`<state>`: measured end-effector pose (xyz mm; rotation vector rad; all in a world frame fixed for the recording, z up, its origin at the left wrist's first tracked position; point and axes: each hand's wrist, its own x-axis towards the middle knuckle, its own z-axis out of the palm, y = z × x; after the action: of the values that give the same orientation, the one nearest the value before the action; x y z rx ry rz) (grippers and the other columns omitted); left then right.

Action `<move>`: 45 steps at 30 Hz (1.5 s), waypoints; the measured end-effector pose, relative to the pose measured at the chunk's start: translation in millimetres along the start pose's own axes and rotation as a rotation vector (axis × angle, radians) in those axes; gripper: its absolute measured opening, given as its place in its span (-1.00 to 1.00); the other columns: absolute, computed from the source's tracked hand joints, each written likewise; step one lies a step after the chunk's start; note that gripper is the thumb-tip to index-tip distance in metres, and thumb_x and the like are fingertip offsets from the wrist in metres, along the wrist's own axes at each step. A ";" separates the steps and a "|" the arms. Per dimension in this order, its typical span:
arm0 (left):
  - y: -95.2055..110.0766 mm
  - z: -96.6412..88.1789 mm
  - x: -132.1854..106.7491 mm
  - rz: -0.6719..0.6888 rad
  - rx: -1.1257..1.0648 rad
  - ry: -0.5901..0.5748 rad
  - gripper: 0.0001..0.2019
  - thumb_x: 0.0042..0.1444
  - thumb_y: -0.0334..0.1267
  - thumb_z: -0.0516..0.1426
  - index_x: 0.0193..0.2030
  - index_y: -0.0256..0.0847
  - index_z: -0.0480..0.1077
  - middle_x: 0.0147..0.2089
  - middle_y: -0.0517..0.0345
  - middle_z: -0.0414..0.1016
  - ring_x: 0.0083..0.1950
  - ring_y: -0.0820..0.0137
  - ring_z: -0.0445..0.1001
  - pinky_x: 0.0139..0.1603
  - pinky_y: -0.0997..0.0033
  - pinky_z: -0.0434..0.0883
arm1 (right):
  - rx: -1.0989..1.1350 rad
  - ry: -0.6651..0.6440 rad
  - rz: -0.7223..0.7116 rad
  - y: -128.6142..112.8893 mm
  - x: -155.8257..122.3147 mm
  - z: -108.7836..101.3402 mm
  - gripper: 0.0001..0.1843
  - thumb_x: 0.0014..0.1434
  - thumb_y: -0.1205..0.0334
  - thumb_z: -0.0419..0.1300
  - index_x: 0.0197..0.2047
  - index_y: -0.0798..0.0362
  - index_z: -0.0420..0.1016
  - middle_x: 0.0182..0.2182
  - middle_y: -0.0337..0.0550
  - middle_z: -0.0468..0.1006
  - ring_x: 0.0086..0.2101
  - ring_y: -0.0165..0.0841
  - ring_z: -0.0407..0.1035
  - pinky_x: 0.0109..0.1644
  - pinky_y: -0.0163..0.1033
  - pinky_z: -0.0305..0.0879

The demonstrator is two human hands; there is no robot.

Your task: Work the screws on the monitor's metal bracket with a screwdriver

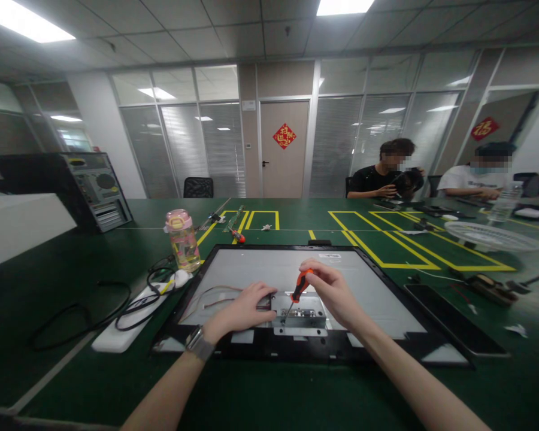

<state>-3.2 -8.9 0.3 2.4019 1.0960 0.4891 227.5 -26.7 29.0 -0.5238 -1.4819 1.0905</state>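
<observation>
Right hand (327, 285) gripping the orange-and-black screwdriver (301, 287), tip down at the silver metal bracket (299, 331); left hand (246, 306) spread, steadying: screw work, apparently, demanding straight alignment!

Overblown white ceiling panels (27, 21) light an otherwise dim, greyish scene, their glare repeated in the glass partitions (177, 140) — while the wide view stretches at the edges, tilting the computer tower (96, 185) outward — and fine detail across the dark counter (305, 392) looks soft.

Green table (318, 389) under 1 panel (265, 266), pink-lidded bottle (183, 245)
</observation>
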 end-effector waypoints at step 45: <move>5.6 -1.8 0.4 -0.015 -0.012 -0.007 -0.52 0.11 -0.16 0.12 0.18 -0.15 0.24 0.08 0.03 0.29 0.12 0.23 0.27 0.19 0.28 0.19 | -0.233 0.005 -0.044 -14.3 -2.0 3.9 -0.71 0.18 0.13 0.17 -0.02 -0.15 0.51 -0.22 -0.16 0.55 -0.19 -0.28 0.44 -0.01 -0.07 0.33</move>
<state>-0.5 -11.4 4.9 2.3819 1.1044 0.4800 227.9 -36.3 40.5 -0.6518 -1.6189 0.8869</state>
